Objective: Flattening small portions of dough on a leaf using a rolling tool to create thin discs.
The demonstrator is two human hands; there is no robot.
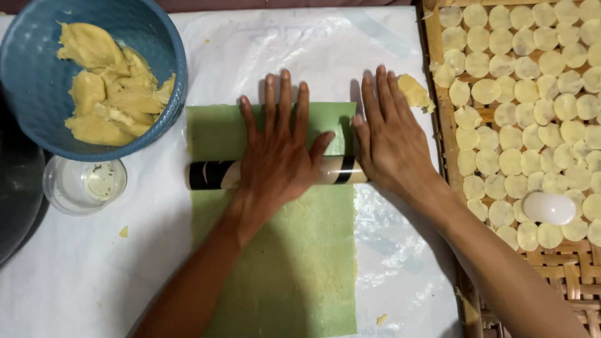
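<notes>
Roller: across green sheet on worktop, under my palms | left hand: flat, fingers spread, pressing mid-roller, gripping nothing | right hand: flat on its right end | judged: rigid, smooth, slip-prone; dough beneath soft, so press evenly at both ends.

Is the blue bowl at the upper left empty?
No, the blue bowl holds torn lumps of pale yellow dough heaped against its right side.

Striped roller crosswise on green sheet
</notes>
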